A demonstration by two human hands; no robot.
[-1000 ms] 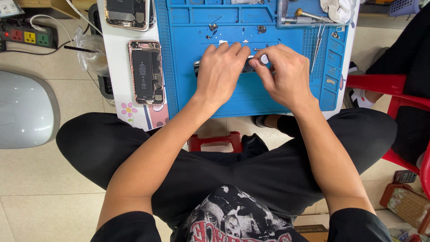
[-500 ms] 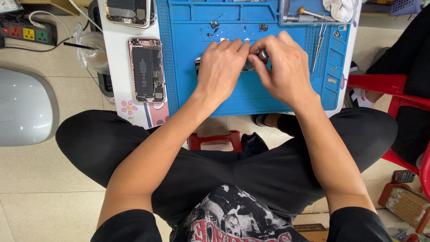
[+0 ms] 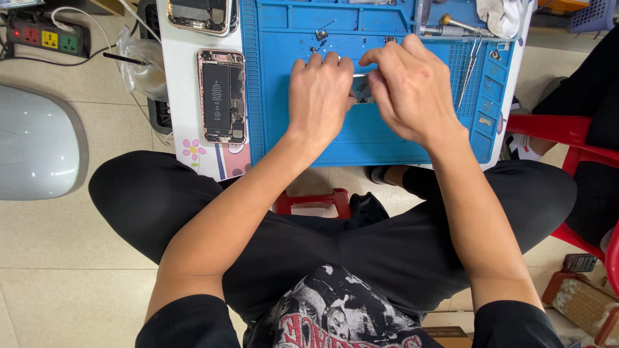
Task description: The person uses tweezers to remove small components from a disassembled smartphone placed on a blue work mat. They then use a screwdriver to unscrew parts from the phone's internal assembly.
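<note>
My left hand [image 3: 319, 96] and my right hand [image 3: 409, 90] meet over the middle of a blue repair mat [image 3: 380, 138]. Both close around a small phone part [image 3: 362, 90], of which only a sliver of metal shows between the fingers. The left hand presses it from the left with curled fingers; the right hand pinches at it from above. An opened phone [image 3: 221, 96] with its battery exposed lies on the white table left of the mat. Small screws and clips [image 3: 319, 35] lie on the mat above my left hand.
A second opened phone [image 3: 200, 14] lies at the table's top. Tweezers [image 3: 469, 64] and a screwdriver [image 3: 461, 24] rest at the mat's right. A power strip [image 3: 42, 35] and grey cover [image 3: 35, 151] lie on the floor left; red chair [image 3: 567, 142] at right.
My hands have drawn closer together over the part, the right hand shifting left and slightly up. The camera view has moved a little downward and nearer.
</note>
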